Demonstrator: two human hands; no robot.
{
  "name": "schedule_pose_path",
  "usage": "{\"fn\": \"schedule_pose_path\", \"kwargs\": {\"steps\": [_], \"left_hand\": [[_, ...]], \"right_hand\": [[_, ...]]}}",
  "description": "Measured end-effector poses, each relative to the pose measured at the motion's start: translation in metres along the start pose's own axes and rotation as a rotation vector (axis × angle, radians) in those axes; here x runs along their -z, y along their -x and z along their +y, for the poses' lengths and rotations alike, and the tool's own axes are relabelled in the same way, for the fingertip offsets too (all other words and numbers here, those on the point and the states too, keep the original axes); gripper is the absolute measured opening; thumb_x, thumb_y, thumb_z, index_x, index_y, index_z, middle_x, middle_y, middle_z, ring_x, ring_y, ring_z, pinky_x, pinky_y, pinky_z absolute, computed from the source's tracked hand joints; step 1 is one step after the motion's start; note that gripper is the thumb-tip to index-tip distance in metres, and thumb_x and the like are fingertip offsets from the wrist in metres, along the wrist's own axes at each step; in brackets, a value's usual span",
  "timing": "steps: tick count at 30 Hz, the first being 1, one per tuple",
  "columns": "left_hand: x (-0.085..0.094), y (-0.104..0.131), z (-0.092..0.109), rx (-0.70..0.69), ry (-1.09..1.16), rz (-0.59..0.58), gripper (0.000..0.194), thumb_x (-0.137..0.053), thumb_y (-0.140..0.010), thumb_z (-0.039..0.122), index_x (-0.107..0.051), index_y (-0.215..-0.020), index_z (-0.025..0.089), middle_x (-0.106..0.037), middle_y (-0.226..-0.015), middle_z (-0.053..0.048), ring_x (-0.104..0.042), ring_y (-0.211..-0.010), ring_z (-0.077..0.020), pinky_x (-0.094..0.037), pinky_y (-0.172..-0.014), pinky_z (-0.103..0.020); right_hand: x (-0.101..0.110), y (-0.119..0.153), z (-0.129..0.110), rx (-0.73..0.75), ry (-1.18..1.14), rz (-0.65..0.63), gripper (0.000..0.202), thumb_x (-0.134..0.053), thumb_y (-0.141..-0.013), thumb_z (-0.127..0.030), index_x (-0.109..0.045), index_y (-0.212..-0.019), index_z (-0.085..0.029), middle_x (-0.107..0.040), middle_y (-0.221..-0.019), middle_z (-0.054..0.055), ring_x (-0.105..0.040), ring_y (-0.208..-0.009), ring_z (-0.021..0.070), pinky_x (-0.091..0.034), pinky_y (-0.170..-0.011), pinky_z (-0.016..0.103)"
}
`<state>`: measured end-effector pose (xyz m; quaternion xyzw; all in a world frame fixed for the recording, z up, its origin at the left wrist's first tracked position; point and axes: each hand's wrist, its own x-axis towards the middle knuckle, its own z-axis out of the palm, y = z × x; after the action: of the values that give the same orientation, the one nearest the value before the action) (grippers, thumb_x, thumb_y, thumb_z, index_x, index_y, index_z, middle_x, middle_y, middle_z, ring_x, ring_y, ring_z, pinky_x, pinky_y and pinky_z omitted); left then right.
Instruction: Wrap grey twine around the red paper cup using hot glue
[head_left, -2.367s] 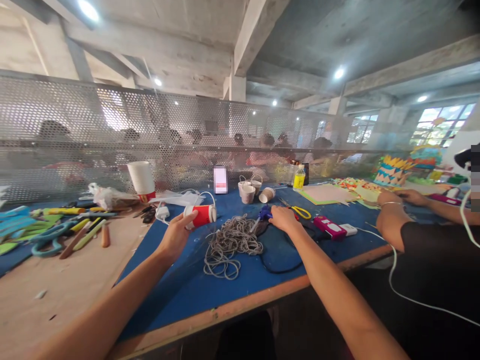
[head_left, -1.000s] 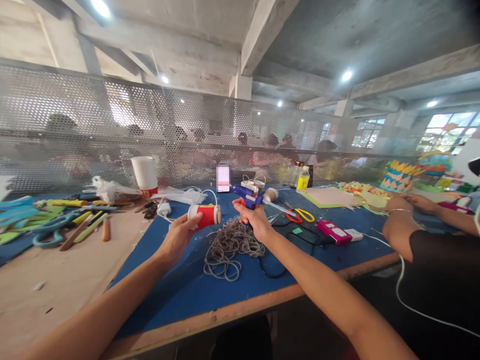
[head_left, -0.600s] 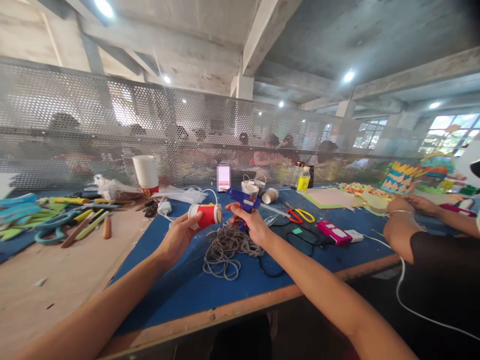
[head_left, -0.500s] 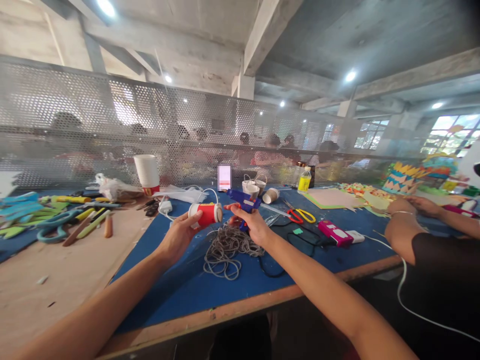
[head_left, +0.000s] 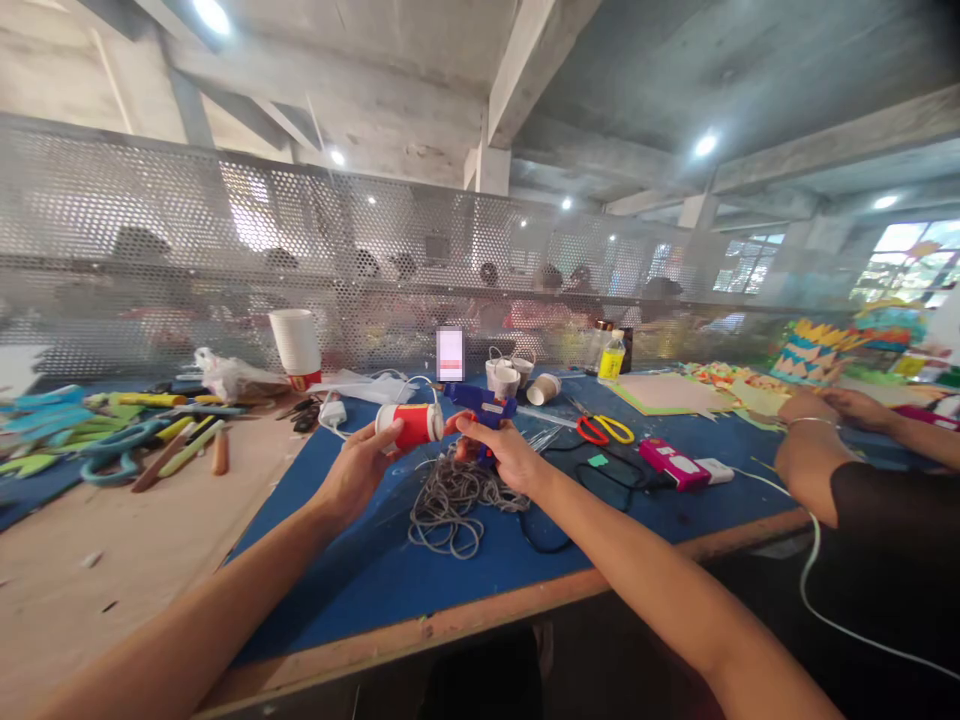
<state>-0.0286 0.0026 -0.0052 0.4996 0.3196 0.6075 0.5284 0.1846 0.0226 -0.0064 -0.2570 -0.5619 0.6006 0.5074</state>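
Since a second ago, the right hand (head_left: 504,455) has brought the glue gun (head_left: 480,408) leftward, so its nozzle now sits just beside the end of the red cup (head_left: 411,424). Fingers of the right hand are closed around the gun's handle. The left hand (head_left: 356,472) grips the cup on its side, above the blue mat (head_left: 375,580). A tangle of grey cord (head_left: 454,500) lies on the mat just below both hands. Scissors (head_left: 604,429) rest to the right, and a co-worker's arm (head_left: 806,455) lies on the table edge.
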Motion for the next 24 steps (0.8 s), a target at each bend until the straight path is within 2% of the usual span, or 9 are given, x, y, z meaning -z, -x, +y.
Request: {"fn": "schedule_pose_path", "kwargs": {"steps": [8, 14, 17, 21, 24], "left_hand": [[0.0066, -0.0056, -0.0045, -0.042, -0.047, 0.068, 0.037, -0.081, -0.078, 0.042, -0.079, -0.105, 0.017, -0.079, -0.105, -0.009, -0.069, -0.101, -0.0263, -0.051, -0.091, -0.035], [0.0085, -0.005, -0.0059, -0.042, -0.126, 0.1, 0.042, -0.082, -0.075, 0.048, -0.079, -0.102, 0.015, -0.079, -0.095, -0.009, -0.071, -0.093, -0.0282, -0.053, -0.084, -0.037], [0.0084, -0.005, -0.0057, -0.04, -0.106, 0.089, 0.044, -0.082, -0.075, 0.048, -0.078, -0.105, 0.016, -0.08, -0.1, -0.009, -0.071, -0.097, -0.028, -0.053, -0.088, -0.037], [0.0064, -0.0046, -0.0047, -0.029, -0.052, 0.019, 0.04, -0.08, -0.079, 0.045, -0.079, -0.109, 0.018, -0.078, -0.11, -0.01, -0.068, -0.106, -0.0276, -0.052, -0.095, -0.038], [0.0045, -0.0034, -0.0036, -0.015, -0.045, 0.004, 0.034, -0.079, -0.082, 0.042, -0.08, -0.106, 0.019, -0.078, -0.111, -0.01, -0.068, -0.107, -0.0273, -0.052, -0.096, -0.039]], "right_hand": [[0.0019, 0.0014, -0.0001, 0.012, 0.039, -0.05, 0.036, -0.081, -0.079, -0.051, -0.075, -0.095, -0.019, -0.076, -0.083, 0.003, -0.065, -0.062, 0.0117, -0.05, -0.061, 0.024], [-0.0028, 0.0006, -0.0032, 0.068, 0.086, 0.041, 0.035, -0.083, -0.075, -0.049, -0.074, -0.085, -0.017, -0.069, -0.07, 0.0, -0.052, -0.052, 0.0075, -0.048, -0.058, 0.025], [-0.0026, -0.0014, -0.0018, 0.117, 0.131, 0.119, 0.033, -0.083, -0.074, -0.047, -0.073, -0.083, -0.017, -0.068, -0.068, -0.001, -0.047, -0.049, 0.0062, -0.046, -0.056, 0.024], [-0.0008, -0.0029, -0.0002, 0.167, 0.2, 0.202, 0.032, -0.081, -0.076, -0.048, -0.075, -0.085, -0.018, -0.07, -0.071, 0.0, -0.053, -0.053, 0.0084, -0.048, -0.059, 0.025], [-0.0027, -0.0008, -0.0018, 0.14, 0.216, 0.172, 0.036, -0.08, -0.076, -0.051, -0.078, -0.092, -0.019, -0.069, -0.069, 0.0, -0.06, -0.059, 0.0122, -0.051, -0.064, 0.027]]}}
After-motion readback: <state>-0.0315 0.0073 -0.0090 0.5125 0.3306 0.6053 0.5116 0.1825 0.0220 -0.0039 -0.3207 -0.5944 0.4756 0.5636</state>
